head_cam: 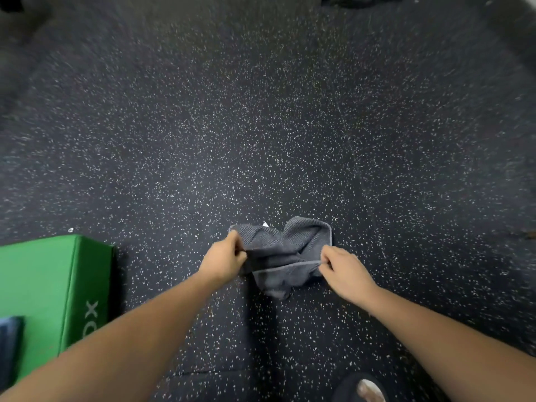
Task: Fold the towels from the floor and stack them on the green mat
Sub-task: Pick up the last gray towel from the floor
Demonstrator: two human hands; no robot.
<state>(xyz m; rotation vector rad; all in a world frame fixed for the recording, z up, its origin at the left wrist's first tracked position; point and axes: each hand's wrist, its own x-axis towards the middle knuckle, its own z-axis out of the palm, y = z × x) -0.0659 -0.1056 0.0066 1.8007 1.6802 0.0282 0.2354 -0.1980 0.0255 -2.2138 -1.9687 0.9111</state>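
Both hands pinch the gray towel (282, 256) above the floor (261, 126), left hand (223, 261) and right hand (346, 271) curled on its edges; it's bunched, so the fold may skew. Green mat (37, 285) waits near left.

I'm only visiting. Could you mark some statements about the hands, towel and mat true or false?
1. Both the left hand and the right hand grip the grey towel. True.
2. The grey towel is folded flat. False: it is crumpled between them.
3. A dark blue cloth lies on the green mat. True.
4. The green mat is on the person's right. False: it is on the left.
5. The floor is plain white. False: it is dark with pale speckles.
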